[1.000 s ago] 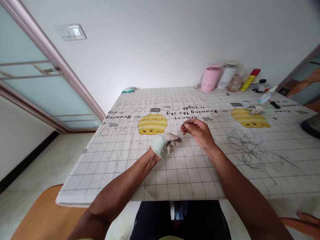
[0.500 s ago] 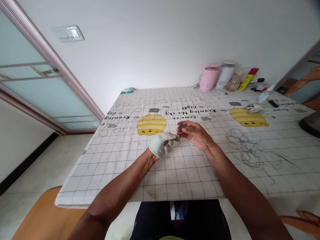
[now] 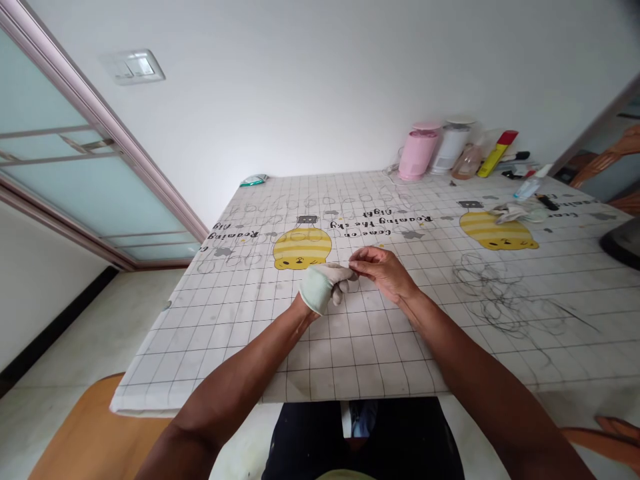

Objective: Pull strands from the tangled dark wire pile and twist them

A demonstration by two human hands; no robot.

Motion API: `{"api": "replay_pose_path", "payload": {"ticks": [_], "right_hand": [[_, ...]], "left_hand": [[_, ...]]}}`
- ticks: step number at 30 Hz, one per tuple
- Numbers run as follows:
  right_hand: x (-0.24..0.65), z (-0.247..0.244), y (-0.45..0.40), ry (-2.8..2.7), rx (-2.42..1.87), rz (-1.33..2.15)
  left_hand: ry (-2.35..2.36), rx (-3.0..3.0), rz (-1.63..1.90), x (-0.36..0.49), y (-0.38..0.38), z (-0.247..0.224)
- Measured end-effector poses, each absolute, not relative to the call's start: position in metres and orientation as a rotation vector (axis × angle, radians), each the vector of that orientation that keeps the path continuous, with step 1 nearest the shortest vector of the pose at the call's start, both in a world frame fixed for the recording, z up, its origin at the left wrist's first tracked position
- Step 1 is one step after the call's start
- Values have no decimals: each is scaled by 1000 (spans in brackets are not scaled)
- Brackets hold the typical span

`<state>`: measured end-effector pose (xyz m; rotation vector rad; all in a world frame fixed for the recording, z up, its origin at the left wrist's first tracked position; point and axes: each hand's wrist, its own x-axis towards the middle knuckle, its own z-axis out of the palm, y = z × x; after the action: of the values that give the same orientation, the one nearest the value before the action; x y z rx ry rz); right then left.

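My left hand [image 3: 330, 283] wears a pale green and white glove, its fingers pinched together over the middle of the table. Bare and also pinched, my right hand [image 3: 383, 270] meets the gloved fingertips from the right. Whatever lies between the fingertips is too small to make out. Loops of thin dark wire or thread [image 3: 495, 297] lie loosely on the checked tablecloth [image 3: 345, 347] to the right of my hands. Rows of faint thin rings [image 3: 295, 200] are spread on the cloth beyond them.
Along the wall stand a pink device [image 3: 418, 153], a white device [image 3: 451, 147], a bottle [image 3: 467, 162] and a yellow can with a red cap [image 3: 496, 155]. Another glove [image 3: 517, 212] and a clear bottle [image 3: 533, 185] lie at the right. A dark object [image 3: 623, 247] sits at the right edge.
My right hand has moved slightly left, and its fingers have closed to a pinch at the gloved fingertips. My left hand has barely moved.
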<state>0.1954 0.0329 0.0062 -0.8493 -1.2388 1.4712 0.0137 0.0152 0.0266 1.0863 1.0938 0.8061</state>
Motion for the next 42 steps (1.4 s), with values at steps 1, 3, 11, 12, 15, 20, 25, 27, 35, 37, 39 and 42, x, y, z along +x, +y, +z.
{"api": "replay_pose_path", "payload": {"ticks": [1,3,11,12,15,20,25,27,35,37,39,42], "right_hand": [[195,6,33,-1228,-858,1481],[195,5,33,-1223,-876,1496],[197,4,35,-1247,-899,1484],[198,4,36,-1267,-915,1485],[201,2,38,-1408,-971,1441],[193,-3,32,-1582,-957,1350],[184,-7,29,-1568,-1081,1063],[184,-8,28,-1556,-1120,977],[179,-13,25,-1595,-1187,628],[178,-14,25,-1633,-1203,561],[178,-15,26,-1676,-1228,505],[179,-17,28,-1731,-1261,464]], "left_hand": [[1100,1085,807,14,15,27],[1128,1090,806,15,15,28],[1206,1139,750,16,17,28],[1209,1137,771,16,18,28],[1192,1121,877,14,20,27],[1092,1095,978,8,29,22],[1201,1138,987,7,35,16],[1284,1193,957,9,35,15],[1405,1231,876,18,27,19],[1438,1226,835,19,26,20],[1475,1238,792,20,26,21],[1503,1282,742,21,26,22]]}}
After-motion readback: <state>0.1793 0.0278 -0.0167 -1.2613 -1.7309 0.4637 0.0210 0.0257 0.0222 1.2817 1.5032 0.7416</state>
